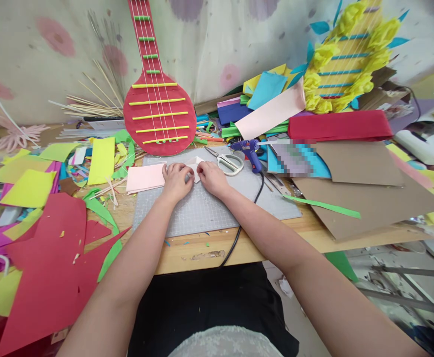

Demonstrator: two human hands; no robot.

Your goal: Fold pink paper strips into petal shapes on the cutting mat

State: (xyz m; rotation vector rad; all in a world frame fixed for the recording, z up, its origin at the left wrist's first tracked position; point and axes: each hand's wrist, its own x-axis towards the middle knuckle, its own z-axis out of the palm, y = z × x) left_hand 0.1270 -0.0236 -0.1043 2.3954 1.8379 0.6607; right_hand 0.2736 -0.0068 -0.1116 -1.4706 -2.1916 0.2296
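Right now, pale pink paper sits between both hands at the far side of the grey cutting mat. The right hand pinches its edge; the left hand curls beside it, grip impossible to tell. Probably featherlight, soft, easily creased: edges suit fingertips. Any marks on the blue glue gun, farther right, are too small to read.

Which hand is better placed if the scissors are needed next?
Probably the right hand: it is close beside the scissors, while the left hand is farther off, by the folded pink paper.
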